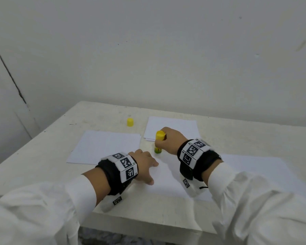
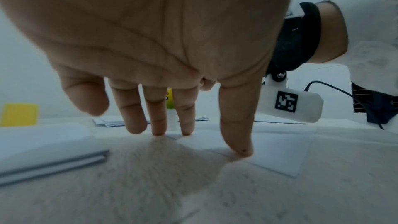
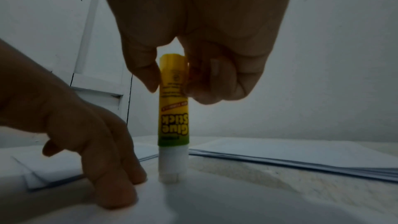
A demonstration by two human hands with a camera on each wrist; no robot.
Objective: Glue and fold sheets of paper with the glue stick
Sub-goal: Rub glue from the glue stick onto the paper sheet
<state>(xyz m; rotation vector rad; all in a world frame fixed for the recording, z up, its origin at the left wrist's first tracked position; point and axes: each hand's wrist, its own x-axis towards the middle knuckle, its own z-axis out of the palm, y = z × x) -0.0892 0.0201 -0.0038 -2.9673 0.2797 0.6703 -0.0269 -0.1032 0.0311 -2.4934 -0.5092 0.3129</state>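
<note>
The glue stick (image 1: 159, 142) stands upside down on the near sheet (image 1: 168, 175), its white uncapped end down on the paper and its yellow base up — the label reads inverted in the right wrist view. The right hand (image 1: 171, 139) pinches the stick near its upper end, thumb on one side and curled fingers (image 3: 217, 81) on the other, with the lower half of the tube bare below the grip. Just beside the stick, on its near-left side, the left hand (image 1: 143, 165) rests on the same sheet with its fingers spread and fairly straight; the fingertips (image 2: 241, 151) press down on the paper close to the stick's tip without touching the stick, and nothing is held in that hand. The sheet's corner lies under those fingertips, and in the left wrist view a lighter, angled patch of paper shows there, though whether it is a fold I cannot tell. The yellow cap (image 1: 130, 122) stands on the table (image 1: 102, 114) well apart from the stick, beyond it and to the left. Also left of the stick lies a second stack of paper (image 1: 104, 147), and directly behind the stick a third stack (image 1: 173, 126), its layered edges visible in the right wrist view. Both wrists carry black bands with white marker blocks — white sleeves cover the forearms. A plain pale wall rises behind the table.
</note>
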